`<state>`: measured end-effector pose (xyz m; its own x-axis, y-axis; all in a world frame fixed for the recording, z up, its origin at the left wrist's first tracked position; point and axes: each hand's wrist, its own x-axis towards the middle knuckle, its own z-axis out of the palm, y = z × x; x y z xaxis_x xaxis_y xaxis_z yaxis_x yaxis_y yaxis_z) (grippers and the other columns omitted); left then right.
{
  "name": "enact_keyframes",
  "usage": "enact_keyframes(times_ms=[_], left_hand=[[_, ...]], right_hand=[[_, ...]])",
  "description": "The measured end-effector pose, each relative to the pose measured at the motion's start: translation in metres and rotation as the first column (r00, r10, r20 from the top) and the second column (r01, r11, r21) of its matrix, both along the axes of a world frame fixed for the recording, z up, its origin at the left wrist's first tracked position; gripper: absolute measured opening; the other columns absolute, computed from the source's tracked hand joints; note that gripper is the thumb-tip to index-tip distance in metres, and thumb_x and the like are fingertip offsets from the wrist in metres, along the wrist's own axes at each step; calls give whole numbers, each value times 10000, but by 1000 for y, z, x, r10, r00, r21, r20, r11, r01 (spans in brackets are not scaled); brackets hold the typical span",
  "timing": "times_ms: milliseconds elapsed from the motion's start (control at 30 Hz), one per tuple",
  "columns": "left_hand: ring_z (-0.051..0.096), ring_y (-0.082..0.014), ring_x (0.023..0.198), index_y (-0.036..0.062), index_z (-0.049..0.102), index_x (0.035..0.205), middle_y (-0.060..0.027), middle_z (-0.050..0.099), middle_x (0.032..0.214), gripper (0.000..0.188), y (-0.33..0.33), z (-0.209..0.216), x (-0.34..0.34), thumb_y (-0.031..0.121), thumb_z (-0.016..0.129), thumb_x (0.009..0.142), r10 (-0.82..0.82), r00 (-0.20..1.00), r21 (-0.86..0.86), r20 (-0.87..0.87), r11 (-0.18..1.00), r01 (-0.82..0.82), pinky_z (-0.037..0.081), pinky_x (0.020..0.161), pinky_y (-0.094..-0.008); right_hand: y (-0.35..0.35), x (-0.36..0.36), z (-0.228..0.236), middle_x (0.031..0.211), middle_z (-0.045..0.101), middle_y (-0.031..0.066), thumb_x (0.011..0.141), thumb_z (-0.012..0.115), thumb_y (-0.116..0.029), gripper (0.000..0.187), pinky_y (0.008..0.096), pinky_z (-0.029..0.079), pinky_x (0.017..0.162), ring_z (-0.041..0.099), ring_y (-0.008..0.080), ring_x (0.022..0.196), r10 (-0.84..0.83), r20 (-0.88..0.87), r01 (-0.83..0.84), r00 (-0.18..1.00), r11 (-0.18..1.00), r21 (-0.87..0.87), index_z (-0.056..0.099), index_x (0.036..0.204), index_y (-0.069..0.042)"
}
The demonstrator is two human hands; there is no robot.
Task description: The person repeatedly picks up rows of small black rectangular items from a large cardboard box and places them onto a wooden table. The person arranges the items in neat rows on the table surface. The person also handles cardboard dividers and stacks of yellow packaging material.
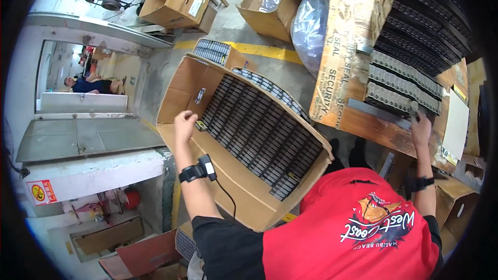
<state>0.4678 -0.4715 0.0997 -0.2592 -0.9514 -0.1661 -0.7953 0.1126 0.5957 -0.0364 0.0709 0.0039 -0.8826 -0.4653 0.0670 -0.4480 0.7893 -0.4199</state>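
Note:
My left hand (185, 127) is closed, its fingers curled above the left edge of a large open carton (168, 96); whatever it may hold is hidden. Just beside it, inside the carton, lies a small black block with a yellow mark (201, 125). Long rows of dark ribbed pieces (259, 129) fill most of the carton. On the right, my right hand (421, 127) reaches over the workbench with its fingers stretched out, grey at one fingertip. That fingertip touches the near edge of a stack of grey ribbed blocks (402, 83).
A metal bar (378, 114) lies along the near side of the wooden workbench (332, 98). More dark rows (425, 21) stand behind the grey stack. Beyond are open cartons (174, 5) and a clear plastic bag (310, 28). Another person (96, 84) is visible through a window.

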Motion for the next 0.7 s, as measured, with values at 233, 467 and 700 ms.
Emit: enact_keyframes(times_ms=[233,467,700], left_hand=[[420,-270,1205,33,463,1212,-113,384,1332,514,-40,-137,46,106,640,735,-59,550,-68,833,976,207,399,950,-388],[407,-269,1166,68,550,1091,-139,415,1271,330,-52,-204,43,164,604,780,62,261,-157,963,918,364,362,926,-365],[485,-287,1056,1,526,1023,-151,467,1106,366,-59,-196,68,28,663,684,53,517,-338,855,813,475,424,908,-345]], right_hand=[[42,25,56,996,579,69,876,557,-65,237,272,422,817,534,144,907,124,-2,-123,992,981,-148,564,1096,22],[39,35,69,981,557,31,913,532,-117,256,236,433,792,525,98,905,77,251,-28,965,981,-192,536,1136,9],[-55,69,102,895,559,26,837,601,-142,174,233,410,706,517,97,800,170,287,-146,943,984,-101,602,951,-11]])
